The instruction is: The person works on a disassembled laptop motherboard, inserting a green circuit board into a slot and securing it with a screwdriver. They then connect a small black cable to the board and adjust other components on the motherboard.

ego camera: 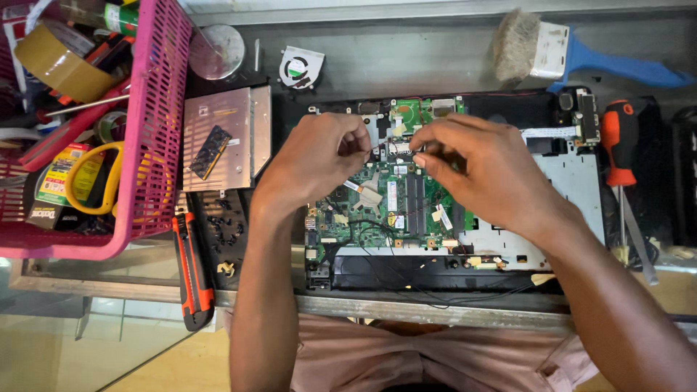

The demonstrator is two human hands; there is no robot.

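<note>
The opened laptop (450, 218) lies across the middle of the desk (435, 58), its long axis running left to right, with the green circuit board (385, 203) bared. Both hands meet over the board's far edge. The left hand (319, 156) has its fingers (361, 141) pressed together, pinching something small at a connector; what it is I cannot tell. The right hand (486, 170) comes in from the right, fingers (428, 156) bunched on the same spot, just beside the left's. The pinched point lies directly under both sets of fingertips, neither hand clearly nearer. 1 orange-handled screwdriver (617, 145) rests near the desk's right edge, a pink basket (156, 131) at the left, a blue-handled brush (566, 54) near the far right corner.
</note>
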